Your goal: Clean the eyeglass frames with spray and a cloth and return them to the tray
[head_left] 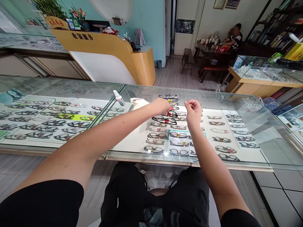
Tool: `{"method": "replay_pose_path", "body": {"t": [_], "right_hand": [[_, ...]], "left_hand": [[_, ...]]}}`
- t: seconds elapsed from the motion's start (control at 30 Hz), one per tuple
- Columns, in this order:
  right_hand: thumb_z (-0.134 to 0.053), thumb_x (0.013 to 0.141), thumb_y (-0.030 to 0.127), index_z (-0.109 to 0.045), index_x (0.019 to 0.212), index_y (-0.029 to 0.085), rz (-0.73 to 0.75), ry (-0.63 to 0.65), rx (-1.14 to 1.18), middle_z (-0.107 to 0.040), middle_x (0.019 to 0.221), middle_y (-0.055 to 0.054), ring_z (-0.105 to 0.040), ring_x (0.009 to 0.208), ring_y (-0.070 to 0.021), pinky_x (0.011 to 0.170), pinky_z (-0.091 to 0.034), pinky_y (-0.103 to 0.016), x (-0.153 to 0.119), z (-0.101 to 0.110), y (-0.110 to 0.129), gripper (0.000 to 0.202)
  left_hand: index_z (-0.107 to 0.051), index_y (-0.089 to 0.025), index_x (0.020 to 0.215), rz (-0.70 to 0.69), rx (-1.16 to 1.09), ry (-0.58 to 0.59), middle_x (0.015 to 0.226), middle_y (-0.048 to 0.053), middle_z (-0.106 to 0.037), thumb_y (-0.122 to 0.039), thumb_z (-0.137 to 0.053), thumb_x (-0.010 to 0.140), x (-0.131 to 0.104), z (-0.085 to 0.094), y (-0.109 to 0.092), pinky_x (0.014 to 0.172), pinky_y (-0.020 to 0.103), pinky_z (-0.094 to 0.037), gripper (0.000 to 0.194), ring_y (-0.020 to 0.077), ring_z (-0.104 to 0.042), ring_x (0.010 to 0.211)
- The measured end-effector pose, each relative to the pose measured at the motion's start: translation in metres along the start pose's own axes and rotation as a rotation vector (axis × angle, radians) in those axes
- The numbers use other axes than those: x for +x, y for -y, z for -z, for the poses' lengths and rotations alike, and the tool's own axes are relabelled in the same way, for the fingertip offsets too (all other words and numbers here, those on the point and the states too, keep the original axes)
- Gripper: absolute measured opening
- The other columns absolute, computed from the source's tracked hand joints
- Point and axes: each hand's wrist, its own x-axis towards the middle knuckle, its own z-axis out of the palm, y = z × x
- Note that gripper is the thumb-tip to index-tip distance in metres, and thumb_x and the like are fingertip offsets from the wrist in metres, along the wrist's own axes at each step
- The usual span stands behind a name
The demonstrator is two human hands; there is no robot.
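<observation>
My left hand (163, 106) is closed over the glass counter, beside several eyeglasses. Its fingertips point away from me, and what they hold, if anything, is hidden. Just below it, black-framed eyeglasses (164, 119) with a red tag look larger than the rows around them. Beyond the hand lies another dark pair of eyeglasses (168, 96). My right hand (194, 112) is raised to the right of the left one, fingers curled in and thumb against them. Anything within its pinch is too small to make out. A gap separates the two hands.
The glass display counter (132, 154) holds rows of eyeglasses (223, 139). A small white bottle (118, 98) stands on it, near a pale cloth-like item (139, 102). Beyond are a wooden reception desk (144, 64) and a seated person (234, 37) at a dark table.
</observation>
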Motion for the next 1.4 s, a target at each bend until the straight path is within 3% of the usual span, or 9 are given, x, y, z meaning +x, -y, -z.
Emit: {"method": "replay_pose_path", "body": {"t": [0.1, 0.27, 0.37, 0.47, 0.7, 0.97, 1.27, 1.4], "right_hand": [[-0.079, 0.081, 0.038, -0.061, 0.090, 0.024, 0.002, 0.022, -0.002, -0.045, 0.068, 0.007, -0.039, 0.065, -0.0136, 0.064, -0.039, -0.030, 0.000, 0.001, -0.001, 0.025], [-0.078, 0.084, 0.041, -0.055, 0.091, 0.025, -0.002, 0.077, -0.016, -0.039, 0.061, 0.010, -0.032, 0.059, -0.0122, 0.060, -0.033, -0.029, 0.000, 0.002, -0.002, 0.028], [-0.076, 0.085, 0.041, -0.053, 0.090, 0.026, -0.014, 0.112, -0.001, -0.035, 0.058, 0.012, -0.025, 0.055, -0.0110, 0.059, -0.028, -0.029, -0.001, 0.003, -0.003, 0.028], [-0.075, 0.084, 0.040, -0.047, 0.084, 0.027, -0.031, 0.102, 0.005, -0.032, 0.059, 0.012, -0.021, 0.055, -0.0107, 0.057, -0.024, -0.029, -0.001, 0.002, -0.003, 0.032], [-0.074, 0.082, 0.036, -0.052, 0.088, 0.027, -0.062, 0.138, -0.004, -0.033, 0.058, 0.012, -0.023, 0.054, -0.0115, 0.056, -0.023, -0.029, -0.004, -0.001, 0.002, 0.024], [-0.075, 0.087, 0.040, -0.058, 0.085, 0.025, 0.100, 0.200, -0.019, -0.031, 0.059, 0.011, -0.026, 0.058, -0.0123, 0.061, -0.030, -0.030, -0.009, -0.003, 0.007, 0.023], [-0.077, 0.088, 0.046, -0.058, 0.089, 0.026, 0.141, 0.193, -0.065, -0.029, 0.061, 0.010, -0.027, 0.059, -0.0133, 0.060, -0.028, -0.030, -0.011, -0.001, 0.010, 0.027], [-0.078, 0.088, 0.045, -0.059, 0.087, 0.026, 0.153, 0.214, -0.078, -0.030, 0.061, 0.010, -0.026, 0.058, -0.0130, 0.061, -0.027, -0.030, -0.011, -0.001, 0.009, 0.027]], "left_hand": [[-0.086, -0.022, 0.091, -0.006, 0.007, 0.004, 0.098, 0.012, -0.084, -0.023, -0.077, 0.089, 0.000, 0.000, 0.000, 0.084, 0.035, -0.050, 0.010, 0.0299, -0.077, 0.094], [-0.086, -0.024, 0.105, -0.012, 0.028, -0.047, 0.107, 0.012, -0.084, -0.039, -0.071, 0.095, 0.002, 0.004, 0.008, 0.091, 0.035, -0.052, 0.024, 0.0300, -0.078, 0.105], [-0.084, -0.025, 0.118, 0.042, 0.005, -0.102, 0.118, 0.012, -0.084, -0.037, -0.068, 0.096, 0.009, 0.003, 0.016, 0.096, 0.036, -0.053, 0.030, 0.0312, -0.076, 0.115], [-0.081, -0.026, 0.130, 0.071, -0.012, -0.086, 0.129, 0.014, -0.082, -0.033, -0.067, 0.094, 0.018, -0.002, 0.021, 0.101, 0.038, -0.054, 0.039, 0.0335, -0.074, 0.123], [-0.086, -0.026, 0.116, 0.061, -0.043, -0.051, 0.120, 0.012, -0.084, -0.033, -0.063, 0.092, 0.034, -0.013, 0.028, 0.101, 0.039, -0.056, 0.033, 0.0321, -0.075, 0.117], [-0.086, -0.029, 0.114, 0.046, -0.092, -0.049, 0.123, 0.007, -0.084, -0.038, -0.063, 0.090, 0.036, -0.010, 0.031, 0.099, 0.032, -0.055, 0.034, 0.0270, -0.074, 0.117], [-0.087, -0.031, 0.110, 0.096, -0.200, -0.162, 0.097, 0.004, -0.085, -0.043, -0.063, 0.089, 0.022, 0.007, 0.038, 0.075, 0.028, -0.048, 0.034, 0.0223, -0.074, 0.090], [-0.088, -0.027, 0.102, 0.129, -0.473, -0.351, 0.078, 0.002, -0.077, -0.044, -0.066, 0.088, 0.000, 0.013, 0.038, 0.062, 0.031, -0.039, 0.031, 0.0181, -0.063, 0.068]]}}
